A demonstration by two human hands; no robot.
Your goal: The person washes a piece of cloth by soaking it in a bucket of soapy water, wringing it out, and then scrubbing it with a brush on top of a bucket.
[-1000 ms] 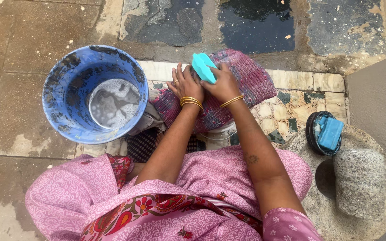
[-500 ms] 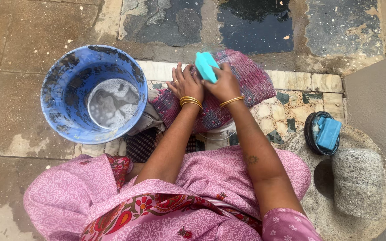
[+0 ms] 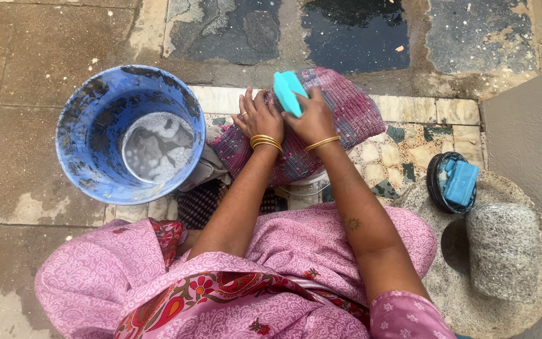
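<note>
A: What did the right hand [image 3: 313, 116] hold at the upper centre of the frame?

B: Its fingers were wrapped around a turquoise scrubbing brush [image 3: 288, 91], gripped from the side and tilted so that its lower face met the pink woven cloth [image 3: 346, 113]. The tilt probably let the arm bear down along the length of the fabric.

A: And the left hand [image 3: 258, 117]?

B: It lay flat on the same cloth just left of the brush, fingers spread wide and holding nothing. It appeared to pin the fabric so it would not slide under the brush.

A: Where did the cloth sit?

B: It was bunched on the patterned tile slab [image 3: 403, 147], centre of the frame, directly ahead of the person's knees and beside a puddle [image 3: 356, 31] at the top; presumably the hard surface gave something to scrub against.

A: What else was close by?

B: A blue bucket [image 3: 89, 157] of soapy water stood at the left, touching the cloth's edge, within easy reach. At the right, a blue soap bar [image 3: 460, 182] rested in a dark dish [image 3: 433, 182] on a round grinding stone [image 3: 503, 251], apart from the wet fabric.
</note>
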